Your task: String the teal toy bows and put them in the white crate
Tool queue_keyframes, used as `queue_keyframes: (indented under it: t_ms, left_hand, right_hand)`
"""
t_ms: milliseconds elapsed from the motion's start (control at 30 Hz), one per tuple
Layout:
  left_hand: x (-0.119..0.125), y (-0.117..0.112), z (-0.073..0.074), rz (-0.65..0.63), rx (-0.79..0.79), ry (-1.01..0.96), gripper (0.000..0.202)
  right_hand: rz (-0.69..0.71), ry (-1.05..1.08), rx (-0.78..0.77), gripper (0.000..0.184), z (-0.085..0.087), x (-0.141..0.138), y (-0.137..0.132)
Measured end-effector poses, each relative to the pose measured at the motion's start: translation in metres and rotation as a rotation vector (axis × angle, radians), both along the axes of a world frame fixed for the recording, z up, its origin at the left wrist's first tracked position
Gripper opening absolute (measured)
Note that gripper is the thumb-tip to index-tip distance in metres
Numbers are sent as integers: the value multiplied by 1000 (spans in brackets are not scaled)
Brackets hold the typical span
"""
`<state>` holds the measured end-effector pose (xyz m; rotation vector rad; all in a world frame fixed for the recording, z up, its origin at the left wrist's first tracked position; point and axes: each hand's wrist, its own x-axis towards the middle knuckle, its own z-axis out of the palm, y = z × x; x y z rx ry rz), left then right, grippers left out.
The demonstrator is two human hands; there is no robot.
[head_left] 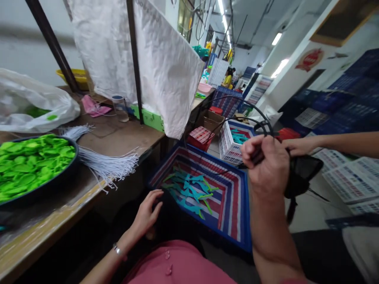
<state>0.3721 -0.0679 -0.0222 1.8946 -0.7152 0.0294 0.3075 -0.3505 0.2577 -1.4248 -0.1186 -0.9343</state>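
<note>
My left hand [149, 211], a silver band on its wrist, rests over my dark-clothed lap. Its fingers lie loosely stretched and hold nothing. Raised on the right, my right hand [268, 163] is closed around a black cable [256, 103] that loops above it. Just behind it, another person's hand [302, 146] reaches in from the right, near a black object with straps [303, 173] whose kind I cannot make out. Below and between my hands stands a blue-rimmed crate [244, 213] with a striped lining, holding turquoise and green pieces [192, 189].
On the workbench [100, 138] to the left are a dark basin of green pieces [35, 165], bundled white strings [109, 163], a plastic bag [32, 102] and a glass jar [120, 108]. White crates [232, 144] stand ahead; more crates [349, 177] stand on the right.
</note>
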Motion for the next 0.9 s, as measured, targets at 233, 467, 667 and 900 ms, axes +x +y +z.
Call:
queue_keyframes:
  t_ms: [233, 467, 667, 900]
  left_hand:
    - [35, -11, 9, 4, -127, -16, 31]
    - [37, -35, -19, -81, -200, 126, 39]
    - [27, -36, -35, -104, -167, 253, 48]
    - [15, -10, -56, -30, -137, 363, 55]
  right_hand:
    - [-156, -6, 56, 51, 1, 11, -53]
    - [-287, 155, 66, 58, -5, -32, -103]
    - [-401, 158, 103, 61, -9, -39, -127]
    - [-635, 69, 77, 48, -8, -26, -125]
